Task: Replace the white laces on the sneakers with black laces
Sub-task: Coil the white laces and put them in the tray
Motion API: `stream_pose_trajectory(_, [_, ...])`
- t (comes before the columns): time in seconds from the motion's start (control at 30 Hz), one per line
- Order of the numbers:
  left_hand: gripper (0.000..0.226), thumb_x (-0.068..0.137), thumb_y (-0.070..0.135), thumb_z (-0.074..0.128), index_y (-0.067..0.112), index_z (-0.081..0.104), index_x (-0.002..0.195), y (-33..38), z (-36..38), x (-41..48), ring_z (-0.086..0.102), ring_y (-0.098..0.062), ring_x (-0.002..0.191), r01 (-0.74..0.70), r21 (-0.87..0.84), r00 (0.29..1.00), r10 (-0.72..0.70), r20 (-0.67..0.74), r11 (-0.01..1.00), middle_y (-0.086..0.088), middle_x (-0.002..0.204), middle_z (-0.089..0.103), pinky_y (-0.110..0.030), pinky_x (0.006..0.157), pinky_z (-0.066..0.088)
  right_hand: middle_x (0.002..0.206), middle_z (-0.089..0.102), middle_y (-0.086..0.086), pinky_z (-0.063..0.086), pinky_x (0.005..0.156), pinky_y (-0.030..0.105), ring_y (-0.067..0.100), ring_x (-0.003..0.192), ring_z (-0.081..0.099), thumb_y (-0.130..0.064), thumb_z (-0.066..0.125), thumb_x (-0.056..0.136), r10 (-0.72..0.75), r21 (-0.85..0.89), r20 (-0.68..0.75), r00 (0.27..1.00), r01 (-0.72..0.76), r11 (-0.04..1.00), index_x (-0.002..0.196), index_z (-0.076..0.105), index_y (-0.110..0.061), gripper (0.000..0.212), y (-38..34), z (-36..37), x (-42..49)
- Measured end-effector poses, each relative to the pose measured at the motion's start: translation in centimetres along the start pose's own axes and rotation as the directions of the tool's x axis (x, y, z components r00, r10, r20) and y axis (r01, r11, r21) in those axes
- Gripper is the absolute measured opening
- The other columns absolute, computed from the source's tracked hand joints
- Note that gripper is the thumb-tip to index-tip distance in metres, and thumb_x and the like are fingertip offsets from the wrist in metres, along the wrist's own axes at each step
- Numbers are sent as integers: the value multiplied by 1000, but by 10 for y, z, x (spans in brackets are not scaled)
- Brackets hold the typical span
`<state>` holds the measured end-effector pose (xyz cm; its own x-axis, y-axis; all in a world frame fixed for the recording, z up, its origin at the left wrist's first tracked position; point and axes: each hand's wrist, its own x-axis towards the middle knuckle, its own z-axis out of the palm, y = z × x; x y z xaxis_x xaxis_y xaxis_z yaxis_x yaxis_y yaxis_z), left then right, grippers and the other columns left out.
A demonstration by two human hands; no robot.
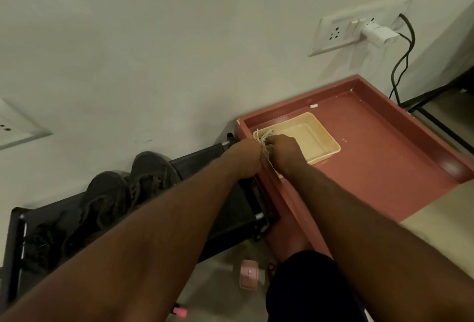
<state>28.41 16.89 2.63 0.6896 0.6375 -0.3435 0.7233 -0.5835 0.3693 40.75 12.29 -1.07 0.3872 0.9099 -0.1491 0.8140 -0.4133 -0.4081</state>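
Progress: white laces (266, 140) are off the shoes, gathered in a loose bundle. Both hands hold it over the cream tray (327, 142), at the tray's corner nearest the counter's (384, 157) left edge. Left hand (245, 158) & right hand (283, 154) meet on the bundle, fingers curled in & pinching it. Fingertips are mostly hidden behind the hand backs.

The sneakers (143, 175) sit side by side on the black shoe rack (230, 208), just left of the counter, well apart from the hands. Their lacing looks dark, so black laces are prob. in already, but it's too dim to confirm. What's left, by my read: drop the white bundle in the tray, then check the shoes.

Bundle's long axis runs approx. from the counter's back-left corner twd its left edge, w/ strands trailing below the hands. Sneakers run front-to-back on the rack; toe vs heel end unclear.
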Motion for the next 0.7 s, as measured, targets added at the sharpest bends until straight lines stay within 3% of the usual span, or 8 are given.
stream_pose_trajectory(0.1, [19, 92, 2, 51, 0, 63, 108, -6, -5, -19, 62, -23, 99, 13, -21, 1000, -13, -17, 1000, -13, 108, 64, -26, 77, 45, 115, 71, 14, 49, 93, 36, 33, 109, 64, 0, 55, 89, 67, 78, -28, 997, -64, 995, 112, 73, -5, 30, -10, -13, -15])
stream_pose_trajectory(0.17, [15, 92, 4, 53, 4, 63, 103, -11, -9, -37, 62, -24, 101, 27, -30, 999, -27, -28, 999, -12, 108, 64, -28, 80, 45, 119, 70, 13, 50, 95, 35, 30, 110, 64, -3, 55, 92, 97, 159, -43, 994, -89, 983, 120, 71, -7, 32, -29, -20, -34])
stream_pose_trajectory(0.27, [8, 92, 8, 55, 10, 62, 89, -18, -16, -76, 61, -23, 92, 37, -39, 995, -41, -89, 999, -10, 99, 63, -29, 76, 45, 114, 69, 10, 51, 90, 32, 25, 104, 64, -2, 51, 97, 36, 277, -16, 999, -30, 960, 121, 68, -9, 30, -70, -20, -75])
stream_pose_trajectory(0.37, [18, 93, 11, 52, 13, 57, 76, -35, -17, -136, 56, -20, 77, 80, -76, 981, -92, -172, 994, -9, 89, 63, -32, 72, 44, 104, 66, 3, 46, 80, 27, 20, 97, 62, -8, 50, 98, -52, 404, 31, 998, 35, 914, 120, 64, -14, 27, -113, -3, -125])
stream_pose_trajectory(0.47, [20, 94, 11, 48, 3, 67, 90, -67, -5, -206, 62, -27, 85, 129, -192, 932, -185, -312, 973, -13, 95, 66, -41, 82, 50, 113, 69, -1, 50, 87, 25, 14, 100, 64, -21, 51, 101, -147, 447, 51, 988, 109, 888, 125, 64, -20, 27, -146, 27, -167])
stream_pose_trajectory(0.53, [22, 95, 10, 49, 5, 70, 100, -89, 11, -254, 62, -26, 93, 154, -300, 870, -274, -411, 941, -12, 101, 68, -38, 89, 49, 123, 66, -2, 49, 96, 26, 12, 110, 62, -27, 56, 100, -255, 463, 116, 960, 175, 869, 129, 63, -22, 30, -165, 47, -192])
stream_pose_trajectory(0.6, [24, 93, 9, 54, 8, 71, 110, -106, 33, -293, 61, -23, 106, 190, -346, 793, -351, -497, 919, -8, 112, 69, -36, 99, 45, 141, 54, 0, 42, 111, 31, 16, 132, 50, -33, 63, 96, -322, 404, 171, 931, 232, 885, 135, 60, -21, 40, -175, 64, -208])
stream_pose_trajectory(0.7, [34, 92, 20, 59, 18, 66, 125, -129, 71, -322, 44, -22, 135, 348, -374, 717, -502, -484, 859, -1, 140, 56, -52, 114, 30, 162, 22, 10, 28, 121, 37, 25, 150, 22, -37, 71, 91, -287, 286, 253, 924, 212, 935, 144, 52, -19, 58, -180, 82, -220])
